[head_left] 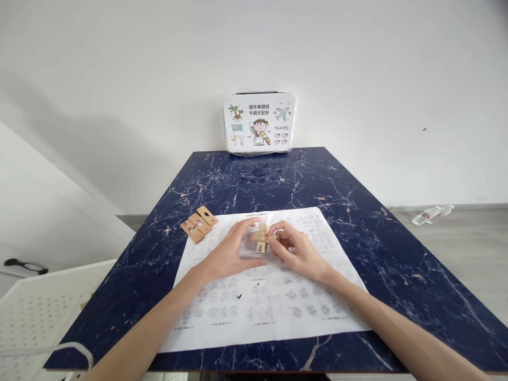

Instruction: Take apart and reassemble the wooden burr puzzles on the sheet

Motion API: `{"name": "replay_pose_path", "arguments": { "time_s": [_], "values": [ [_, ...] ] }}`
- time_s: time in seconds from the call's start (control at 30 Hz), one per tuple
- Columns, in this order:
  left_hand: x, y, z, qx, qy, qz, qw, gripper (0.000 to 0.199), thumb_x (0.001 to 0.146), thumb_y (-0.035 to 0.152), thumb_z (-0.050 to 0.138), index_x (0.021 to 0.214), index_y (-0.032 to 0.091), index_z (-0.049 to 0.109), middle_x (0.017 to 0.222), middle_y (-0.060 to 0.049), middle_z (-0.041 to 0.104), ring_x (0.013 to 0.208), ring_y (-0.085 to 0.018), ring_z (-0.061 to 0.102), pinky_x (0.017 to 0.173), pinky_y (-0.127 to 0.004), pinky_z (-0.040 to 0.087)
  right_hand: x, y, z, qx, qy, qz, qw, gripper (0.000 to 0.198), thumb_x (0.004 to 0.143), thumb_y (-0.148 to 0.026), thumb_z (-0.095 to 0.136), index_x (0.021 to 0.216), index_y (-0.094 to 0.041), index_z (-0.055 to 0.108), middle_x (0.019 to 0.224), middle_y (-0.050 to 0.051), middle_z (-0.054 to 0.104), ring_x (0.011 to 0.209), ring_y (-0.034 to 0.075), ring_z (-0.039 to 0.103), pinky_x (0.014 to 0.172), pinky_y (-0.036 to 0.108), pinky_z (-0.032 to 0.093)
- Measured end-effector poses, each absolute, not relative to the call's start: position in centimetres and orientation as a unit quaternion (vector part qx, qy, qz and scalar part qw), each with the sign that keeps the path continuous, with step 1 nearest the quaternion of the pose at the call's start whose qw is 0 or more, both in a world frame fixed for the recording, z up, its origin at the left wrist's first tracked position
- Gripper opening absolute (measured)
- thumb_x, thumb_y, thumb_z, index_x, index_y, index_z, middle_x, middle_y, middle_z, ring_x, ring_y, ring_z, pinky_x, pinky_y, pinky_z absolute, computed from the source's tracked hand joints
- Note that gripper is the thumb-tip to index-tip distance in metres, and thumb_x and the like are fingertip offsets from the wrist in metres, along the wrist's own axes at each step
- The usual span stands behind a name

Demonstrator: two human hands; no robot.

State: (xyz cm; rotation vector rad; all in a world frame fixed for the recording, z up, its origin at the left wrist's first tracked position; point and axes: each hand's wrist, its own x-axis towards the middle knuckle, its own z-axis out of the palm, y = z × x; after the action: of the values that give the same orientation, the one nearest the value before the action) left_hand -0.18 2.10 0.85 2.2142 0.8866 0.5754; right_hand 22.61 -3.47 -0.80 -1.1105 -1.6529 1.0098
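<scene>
The wooden interlocking puzzle (260, 236), a "3" marked on its near block, is held above the printed instruction sheet (273, 301), between the two hands. Its right side is pinched between thumb and forefinger of the right hand (296, 248). The left hand (228, 253) is curved around it with thumb and fingers spread wide; whether it is touched by those fingertips cannot be told. If it is borne by the right pinch alone, it could be twisted or its blocks could be pulled apart, since little support is seen from the left. The sheet could be dragged by a wrist, and the numbered notched pieces (203, 228) at its far left corner thereby disturbed.
</scene>
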Motion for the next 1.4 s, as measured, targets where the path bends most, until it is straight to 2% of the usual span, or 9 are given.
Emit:
{"name": "replay_pose_path", "arguments": {
  "time_s": [0.13, 0.3, 0.5, 0.67, 0.8, 1.13, 1.4],
  "values": [
    [-0.12, 1.95, 1.28, 0.853, 0.322, 0.222, 0.344, 0.079, 0.084, 0.051, 0.086, 0.150, 0.040, 0.045, 0.159, -0.006, 0.050, 0.144, -0.035, 0.049, 0.117, -0.054, 0.043, 22.47, -3.65, -0.76, -0.421, -0.680, 0.418, 0.431, 0.018, 0.105, -0.041, 0.052, 0.113, -0.025, 0.051, 0.075, -0.003, 0.065, 0.056, 0.013, 0.052, 0.055, 0.031, 0.039],
    [-0.17, 1.96, 1.21, 0.855, 0.326, 0.245, 0.319, 0.065, 0.088, 0.050, 0.082, 0.143, 0.036, 0.052, 0.148, -0.007, 0.059, 0.133, -0.032, 0.059, 0.110, -0.050, 0.049, 22.40, -3.57, -0.81, -0.429, -0.683, 0.407, 0.428, 0.019, 0.104, -0.041, 0.053, 0.115, -0.025, 0.051, 0.078, -0.001, 0.068, 0.057, 0.013, 0.053, 0.054, 0.030, 0.038],
    [-0.28, 2.11, 0.95, 0.853, 0.335, 0.246, 0.315, 0.067, 0.087, 0.049, 0.082, 0.145, 0.036, 0.050, 0.148, -0.008, 0.059, 0.134, -0.032, 0.059, 0.109, -0.050, 0.051, 22.29, -3.57, -0.97, -0.464, -0.689, 0.357, 0.427, 0.020, 0.102, -0.040, 0.058, 0.114, -0.025, 0.056, 0.076, -0.002, 0.064, 0.058, 0.014, 0.052, 0.054, 0.030, 0.042],
    [-0.31, 2.19, 1.09, 0.851, 0.344, 0.259, 0.302, 0.067, 0.084, 0.046, 0.085, 0.141, 0.033, 0.053, 0.142, -0.007, 0.064, 0.126, -0.031, 0.064, 0.107, -0.050, 0.052, 22.45, -3.41, -1.17, -0.476, -0.708, 0.317, 0.415, 0.019, 0.103, -0.041, 0.057, 0.112, -0.025, 0.060, 0.095, 0.004, 0.074, 0.070, 0.018, 0.063, 0.062, 0.034, 0.050],
    [-0.27, 2.21, 1.25, 0.851, 0.347, 0.269, 0.287, 0.066, 0.080, 0.049, 0.087, 0.136, 0.030, 0.057, 0.136, -0.007, 0.068, 0.122, -0.031, 0.066, 0.106, -0.050, 0.052, 22.52, -3.21, -1.27, -0.469, -0.729, 0.289, 0.408, 0.017, 0.105, -0.038, 0.053, 0.112, -0.024, 0.062, 0.104, 0.006, 0.074, 0.082, 0.020, 0.068, 0.068, 0.035, 0.053],
    [-0.22, 2.63, 0.60, 0.858, 0.375, 0.228, 0.267, 0.066, 0.080, 0.057, 0.085, 0.134, 0.028, 0.060, 0.137, -0.010, 0.068, 0.127, -0.035, 0.063, 0.109, -0.055, 0.049, 22.71, -2.99, -1.45, -0.480, -0.748, 0.248, 0.385, 0.019, 0.108, -0.038, 0.052, 0.107, -0.023, 0.064, 0.103, 0.007, 0.069, 0.081, 0.019, 0.066, 0.068, 0.034, 0.051],
    [-0.09, 2.64, 0.76, 0.855, 0.378, 0.231, 0.269, 0.063, 0.081, 0.060, 0.083, 0.132, 0.028, 0.064, 0.132, -0.009, 0.070, 0.122, -0.035, 0.064, 0.106, -0.054, 0.050, 22.91, -2.71, -1.65, -0.486, -0.758, 0.226, 0.371, 0.020, 0.109, -0.039, 0.052, 0.109, -0.024, 0.065, 0.104, 0.008, 0.070, 0.081, 0.021, 0.066, 0.070, 0.037, 0.050]
  ]
}}
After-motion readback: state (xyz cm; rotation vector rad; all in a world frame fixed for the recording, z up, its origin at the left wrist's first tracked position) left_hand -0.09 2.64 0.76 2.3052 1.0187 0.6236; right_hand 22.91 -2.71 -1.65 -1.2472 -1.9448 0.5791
